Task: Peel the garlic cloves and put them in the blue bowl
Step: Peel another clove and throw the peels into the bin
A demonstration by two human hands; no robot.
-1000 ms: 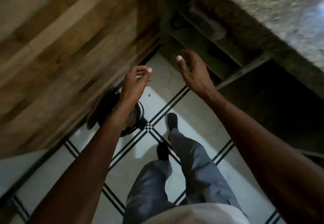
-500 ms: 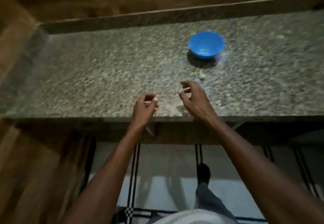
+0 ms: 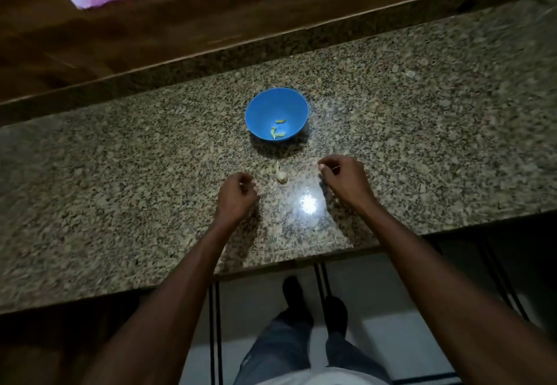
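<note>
Pale garlic cloves (image 3: 280, 174) lie on the table (image 3: 120, 173) before the blue bowl (image 3: 276, 114), between loosely curled left hand (image 3: 238, 196) and right hand (image 3: 343, 178), probably light, papery, best pinched endwise.

One blue bowl (image 3: 276, 113) stood on one granite counter (image 3: 120, 173). Inside the bowl lay about three small yellowish peeled pieces (image 3: 278, 128), too small to count surely. Two pale garlic cloves (image 3: 278, 172) lay on the counter. Two hands were there: left hand (image 3: 238, 194), right hand (image 3: 343, 178).
</note>
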